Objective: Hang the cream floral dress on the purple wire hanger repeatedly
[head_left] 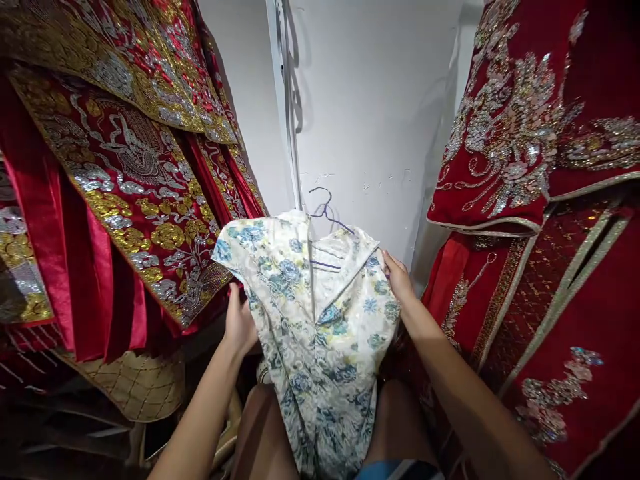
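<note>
A white dress (330, 353) with blue and green flowers hangs down in front of me, its V-shaped neckline folded open. Inside its shoulders sits a purple hanger (324, 212), whose hook sticks up above the collar. My left hand (240, 321) is at the dress's left side below the sleeve, thumb up, its other fingers hidden behind the fabric. At the right shoulder my right hand (397, 273) pinches the sleeve edge and the hanger's end between its fingers.
Red garments (135, 147) with gold and silver embroidery hang at the left. More red beaded garments (520, 133) hang at the right. Behind stands a pale wall (370, 100) with a metal upright (287, 100). My knees are below the dress.
</note>
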Demonstrator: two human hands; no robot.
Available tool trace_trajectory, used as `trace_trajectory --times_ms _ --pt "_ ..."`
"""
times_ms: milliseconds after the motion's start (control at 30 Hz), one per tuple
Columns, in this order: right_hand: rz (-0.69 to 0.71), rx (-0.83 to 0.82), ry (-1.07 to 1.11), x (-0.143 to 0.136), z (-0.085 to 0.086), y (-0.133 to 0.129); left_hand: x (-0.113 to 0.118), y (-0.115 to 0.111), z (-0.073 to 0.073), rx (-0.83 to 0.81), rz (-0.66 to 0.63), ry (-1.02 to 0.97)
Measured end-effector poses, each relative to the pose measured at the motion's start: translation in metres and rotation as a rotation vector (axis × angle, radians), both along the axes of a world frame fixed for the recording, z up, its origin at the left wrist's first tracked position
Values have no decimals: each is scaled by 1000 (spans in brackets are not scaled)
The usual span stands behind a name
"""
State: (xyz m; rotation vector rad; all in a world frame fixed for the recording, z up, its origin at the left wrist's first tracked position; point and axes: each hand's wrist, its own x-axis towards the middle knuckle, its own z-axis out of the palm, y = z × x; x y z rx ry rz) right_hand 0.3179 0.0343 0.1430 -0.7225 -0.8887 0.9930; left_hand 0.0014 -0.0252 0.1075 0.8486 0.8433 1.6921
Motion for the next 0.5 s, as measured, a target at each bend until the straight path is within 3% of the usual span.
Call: trace_trajectory --times_ms 67,167,267,367,500 --pt "72 35 19 -11 2 4 2 -6 -11 -66 66 -51" --pt "199 49 -2 -21 -6 4 8 -16 -36 -158 163 26" --pt "180 16 -59 -13 -25 2 16 -28 -62 -188 90 141" --pt "-31 -34 -153 2 -47 0 21 -38 -79 -235 36 198" --pt "-533 39 -253 -9 -75 -19 25 -44 -90 -288 40 294"
